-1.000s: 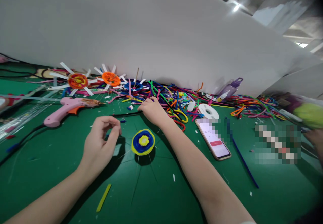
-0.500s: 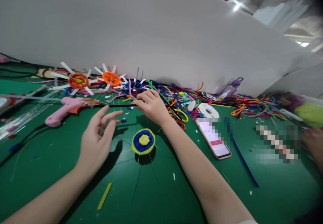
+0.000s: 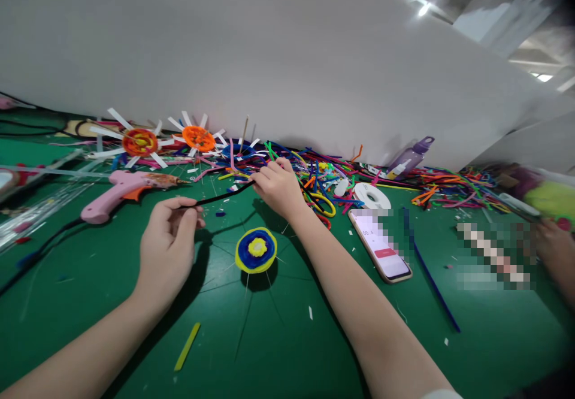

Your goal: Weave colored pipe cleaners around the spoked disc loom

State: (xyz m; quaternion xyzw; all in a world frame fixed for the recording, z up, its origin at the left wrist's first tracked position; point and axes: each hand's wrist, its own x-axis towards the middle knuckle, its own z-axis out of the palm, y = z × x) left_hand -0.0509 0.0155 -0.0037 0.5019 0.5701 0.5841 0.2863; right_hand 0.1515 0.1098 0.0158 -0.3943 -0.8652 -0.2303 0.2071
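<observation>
A black pipe cleaner (image 3: 223, 196) stretches between both hands above the green table. My left hand (image 3: 173, 231) is closed on its left end, thumb against the fingers. At its other end my right hand (image 3: 279, 188) pinches it, close to the heap of coloured pipe cleaners (image 3: 314, 174). Below and between the hands stands a round blue and yellow coiled disc (image 3: 256, 250) on thin clear spokes. A yellow strip (image 3: 187, 346) lies nearer the front edge.
A pink glue gun (image 3: 114, 195) lies at the left, near two orange discs (image 3: 198, 139) with white strips. To the right are a white spool (image 3: 372, 196), a phone (image 3: 381, 246), a purple bottle (image 3: 409, 158) and a dark blue pipe cleaner (image 3: 433, 285). Another person's hand (image 3: 554, 249) is at the far right.
My left hand has closed from spread fingers onto the black pipe cleaner's left end. My right hand has shifted slightly right, and the pipe cleaner has moved away from the glue gun's tip.
</observation>
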